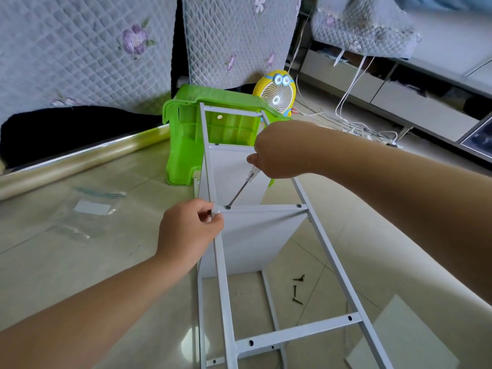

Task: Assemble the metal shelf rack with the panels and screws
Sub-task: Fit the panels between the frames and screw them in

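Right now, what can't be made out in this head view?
- Screwdriver handle: mostly buried in the right hand.
- Screw under its tip: too small to tell whether it is seated.
- Frame rail joint: covered by the left hand gripping it.
- Loose panel: partly cut off by the bottom edge.
- Loose screws on the floor: too small to count surely.

home living room: quilted sofa covers (pixel 80 49), tiled floor (pixel 332 222).
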Demonstrator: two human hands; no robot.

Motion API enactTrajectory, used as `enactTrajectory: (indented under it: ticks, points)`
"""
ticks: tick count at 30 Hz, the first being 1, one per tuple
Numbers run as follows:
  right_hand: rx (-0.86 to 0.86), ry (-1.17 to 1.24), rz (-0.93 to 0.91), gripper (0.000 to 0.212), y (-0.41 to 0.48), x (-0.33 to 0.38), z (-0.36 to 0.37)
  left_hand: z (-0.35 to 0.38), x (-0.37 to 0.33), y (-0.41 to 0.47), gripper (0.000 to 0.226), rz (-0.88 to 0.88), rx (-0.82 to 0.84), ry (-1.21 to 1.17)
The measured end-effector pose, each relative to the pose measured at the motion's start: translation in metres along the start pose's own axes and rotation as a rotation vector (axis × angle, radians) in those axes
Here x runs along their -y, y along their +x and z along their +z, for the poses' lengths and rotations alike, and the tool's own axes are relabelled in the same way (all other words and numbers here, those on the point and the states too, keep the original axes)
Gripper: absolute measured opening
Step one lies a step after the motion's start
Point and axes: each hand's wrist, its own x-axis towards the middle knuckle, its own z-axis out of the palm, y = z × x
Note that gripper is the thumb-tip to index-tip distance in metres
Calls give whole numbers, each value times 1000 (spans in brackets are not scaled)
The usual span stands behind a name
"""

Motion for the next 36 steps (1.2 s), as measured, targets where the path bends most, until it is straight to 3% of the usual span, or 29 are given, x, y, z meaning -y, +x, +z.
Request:
enactTrajectory:
  ticks: [10, 17, 25, 31, 36]
  points:
    - [-67, -405, -334, 35, 0, 5, -6, -2, 8, 4, 20, -93, 72, -150]
    - [-28, -539, -411, 24, 8, 0, 1, -10, 10, 10, 19, -81, 170, -162]
    - [112, -379, -303, 30, 6, 9, 0, -8, 9, 10, 19, -229, 172, -285]
    - [323, -198, -142, 37, 27, 16, -10, -6, 10, 11, 19, -247, 174, -274]
    - [330, -213, -135, 30, 30, 24, -8, -4, 16, 10, 20, -264, 199, -250]
